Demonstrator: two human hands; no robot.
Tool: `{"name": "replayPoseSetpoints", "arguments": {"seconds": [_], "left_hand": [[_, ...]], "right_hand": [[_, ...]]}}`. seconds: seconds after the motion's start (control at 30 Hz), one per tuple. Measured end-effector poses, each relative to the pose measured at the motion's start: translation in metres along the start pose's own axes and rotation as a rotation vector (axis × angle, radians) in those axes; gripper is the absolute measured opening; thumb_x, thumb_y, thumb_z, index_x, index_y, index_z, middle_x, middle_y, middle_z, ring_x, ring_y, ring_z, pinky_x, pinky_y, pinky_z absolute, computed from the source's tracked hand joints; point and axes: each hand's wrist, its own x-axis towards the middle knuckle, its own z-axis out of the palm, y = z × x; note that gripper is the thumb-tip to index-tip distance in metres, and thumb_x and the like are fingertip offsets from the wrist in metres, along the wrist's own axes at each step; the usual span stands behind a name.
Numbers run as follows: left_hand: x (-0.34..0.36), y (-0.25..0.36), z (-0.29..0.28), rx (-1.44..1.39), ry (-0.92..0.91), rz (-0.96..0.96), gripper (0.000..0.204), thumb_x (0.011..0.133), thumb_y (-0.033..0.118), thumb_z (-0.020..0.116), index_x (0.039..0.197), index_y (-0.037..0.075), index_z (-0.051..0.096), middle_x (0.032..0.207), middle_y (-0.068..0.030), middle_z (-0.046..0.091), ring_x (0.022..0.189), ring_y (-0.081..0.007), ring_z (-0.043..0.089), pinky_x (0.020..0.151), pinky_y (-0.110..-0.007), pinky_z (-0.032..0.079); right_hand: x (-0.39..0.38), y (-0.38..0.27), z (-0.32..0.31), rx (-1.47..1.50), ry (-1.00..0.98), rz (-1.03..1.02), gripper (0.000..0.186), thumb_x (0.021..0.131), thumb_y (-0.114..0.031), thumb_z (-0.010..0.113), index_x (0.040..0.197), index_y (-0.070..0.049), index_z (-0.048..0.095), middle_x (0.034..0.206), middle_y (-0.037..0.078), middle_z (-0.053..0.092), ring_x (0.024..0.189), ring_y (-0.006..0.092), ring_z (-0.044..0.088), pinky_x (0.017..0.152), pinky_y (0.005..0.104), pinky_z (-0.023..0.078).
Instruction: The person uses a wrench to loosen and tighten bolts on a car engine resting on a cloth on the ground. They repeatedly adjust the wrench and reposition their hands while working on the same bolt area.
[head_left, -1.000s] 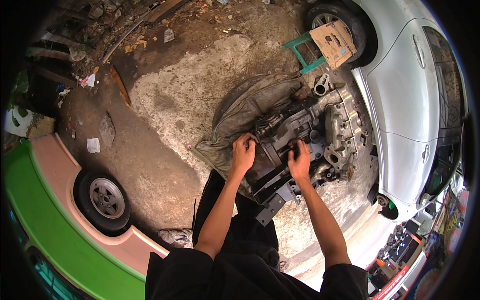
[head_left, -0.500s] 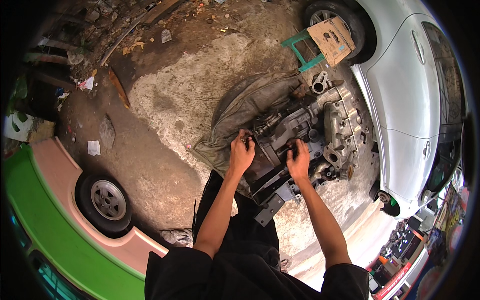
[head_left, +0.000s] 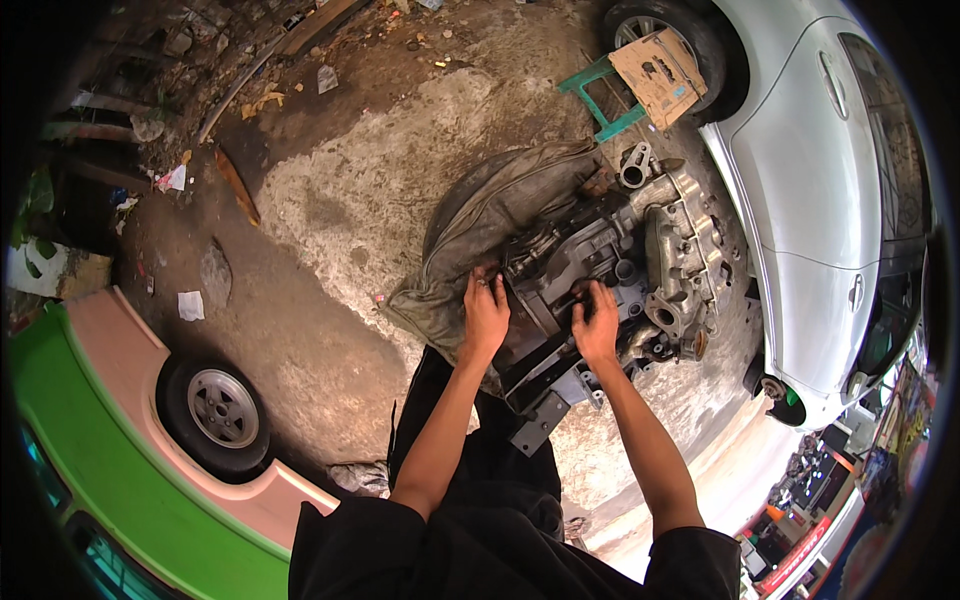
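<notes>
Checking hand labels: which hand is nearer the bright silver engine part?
The right hand, over the middle of the dark engine assembly; the left hand, at the assembly's left edge, is farther from that silver part.

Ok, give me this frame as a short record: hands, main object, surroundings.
Left hand: at the left side of the engine assembly; grip unclear
Right hand: over the engine assembly, fingers curled; contents hidden
Beside engine: dark cloth
Beyond: green stool with cardboard on top
Right: silver car
Left: green-and-pink vehicle

Stained concrete floor (head_left: 330, 290), grimy cloth (head_left: 440, 262), white paper (head_left: 191, 306)
</notes>
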Motion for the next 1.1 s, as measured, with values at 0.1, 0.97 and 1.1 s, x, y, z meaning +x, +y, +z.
{"name": "replayPoseSetpoints", "arguments": {"seconds": [0.1,0.97,1.1], "left_hand": [[-0.002,-0.001,0.003,-0.011,-0.015,-0.035,0.024,0.096,0.003,0.054,0.117,-0.009,0.056,0.11,-0.0292,0.06,0.101,-0.049,0.06,0.084,-0.05,0.049],[0.06,-0.053,0.019,-0.459,-0.141,-0.747,0.016,0.094,0.005,0.065,0.104,-0.005,0.072,0.093,-0.0109,0.074,0.083,-0.018,0.066,0.075,-0.032,0.049],[0.078,-0.066,0.015,-0.539,-0.349,-0.926,0.021,0.096,0.017,0.062,0.099,-0.001,0.072,0.088,-0.0075,0.071,0.078,-0.0164,0.063,0.068,-0.031,0.046]], "right_hand": [[0.001,-0.002,-0.001,0.01,-0.002,0.006,0.025,0.077,-0.005,0.063,0.101,-0.002,0.059,0.101,0.017,0.059,0.102,0.0403,0.054,0.091,0.0485,0.045],[0.002,-0.006,-0.004,0.033,-0.003,0.006,0.024,0.077,-0.003,0.062,0.101,-0.004,0.059,0.099,0.016,0.059,0.1,0.0392,0.055,0.09,0.0471,0.045],[0.002,-0.006,-0.002,0.01,0.01,0.006,0.024,0.077,-0.004,0.062,0.1,-0.004,0.059,0.1,0.016,0.06,0.101,0.0394,0.055,0.091,0.0471,0.045]]}}
